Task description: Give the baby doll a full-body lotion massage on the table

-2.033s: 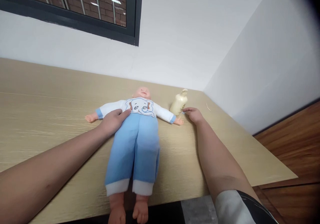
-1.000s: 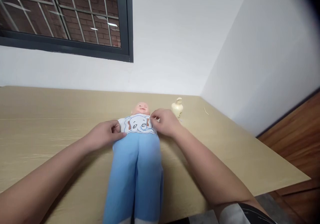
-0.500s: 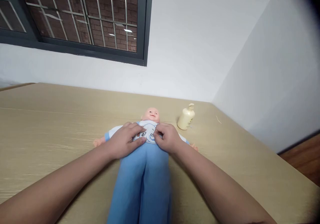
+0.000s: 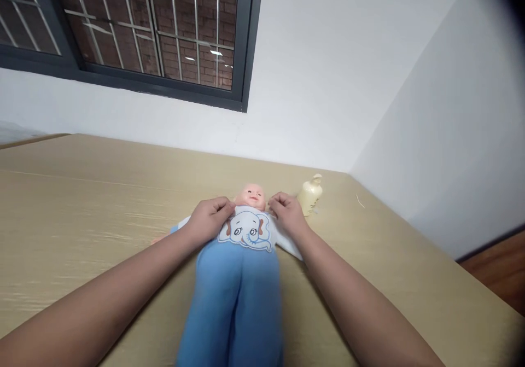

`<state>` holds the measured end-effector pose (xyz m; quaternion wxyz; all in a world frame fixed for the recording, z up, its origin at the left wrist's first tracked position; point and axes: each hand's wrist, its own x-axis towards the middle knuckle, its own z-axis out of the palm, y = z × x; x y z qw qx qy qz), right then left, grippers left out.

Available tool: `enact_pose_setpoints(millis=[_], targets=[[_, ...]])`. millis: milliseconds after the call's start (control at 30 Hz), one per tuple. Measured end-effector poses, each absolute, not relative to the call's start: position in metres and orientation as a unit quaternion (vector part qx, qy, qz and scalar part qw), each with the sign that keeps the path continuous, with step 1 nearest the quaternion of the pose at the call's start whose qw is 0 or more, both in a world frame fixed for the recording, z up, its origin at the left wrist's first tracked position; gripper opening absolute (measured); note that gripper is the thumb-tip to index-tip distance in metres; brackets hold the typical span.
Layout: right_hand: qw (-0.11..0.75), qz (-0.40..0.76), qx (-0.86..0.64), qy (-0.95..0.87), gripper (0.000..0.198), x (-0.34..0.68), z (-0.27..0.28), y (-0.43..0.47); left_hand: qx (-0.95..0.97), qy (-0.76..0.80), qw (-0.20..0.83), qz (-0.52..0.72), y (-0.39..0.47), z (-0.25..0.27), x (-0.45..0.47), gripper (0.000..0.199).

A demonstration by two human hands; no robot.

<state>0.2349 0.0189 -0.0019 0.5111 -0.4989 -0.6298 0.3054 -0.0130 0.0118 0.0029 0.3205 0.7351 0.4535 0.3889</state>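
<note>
A baby doll [image 4: 253,196] lies face up on the table, its head pointing away from me. It wears a white shirt [image 4: 246,218] with an elephant face on the chest, and blue trousers [image 4: 233,296]. At the shoulder on the left, my left hand [image 4: 210,218] pinches the shirt between thumb and fingers. My right hand [image 4: 287,214] has its fingertips closed on the shirt at the other shoulder, close to the neck. Both of the doll's arms are partly covered by my forearms. The cloth inside each pinch is mostly hidden.
Just beyond my right hand stands a cream pump bottle [image 4: 310,196]. A thin pale strand [image 4: 360,201] lies farther right on the wooden table [image 4: 102,192]. White walls and a barred window [image 4: 164,33] border the table's far side.
Both hands have moved from the doll's chest up to its shoulders, uncovering the elephant print. The camera view has shifted slightly.
</note>
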Motion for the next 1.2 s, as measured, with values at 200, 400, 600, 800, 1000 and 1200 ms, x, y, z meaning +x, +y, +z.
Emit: enact_pose_setpoints(millis=[200,400,600,800,1000,1200], targets=[[0.590,0.322,-0.544,-0.501,0.035,0.223,-0.011,0.062,0.619,0.483,0.389,0.481,0.055,0.007,0.013,0.031],[0.576,0.377,-0.531,-0.494,0.028,0.194,-0.024,0.087,0.495,0.519,0.462,0.522,0.098,0.005,0.053,0.048],[0.583,0.437,-0.487,-0.481,0.038,0.184,-0.032,0.086,0.486,0.498,0.489,0.526,0.089,-0.012,0.053,0.037],[0.587,0.484,-0.454,-0.463,0.047,0.184,-0.031,0.084,0.485,0.483,0.506,0.525,0.085,-0.017,0.047,0.048],[0.600,0.555,-0.402,-0.413,0.036,0.186,-0.032,0.081,0.473,0.431,0.554,0.533,0.098,-0.030,0.042,0.043],[0.570,0.635,-0.391,-0.344,0.049,0.196,-0.017,0.066,0.406,0.354,0.654,0.531,0.104,-0.037,0.030,0.046]])
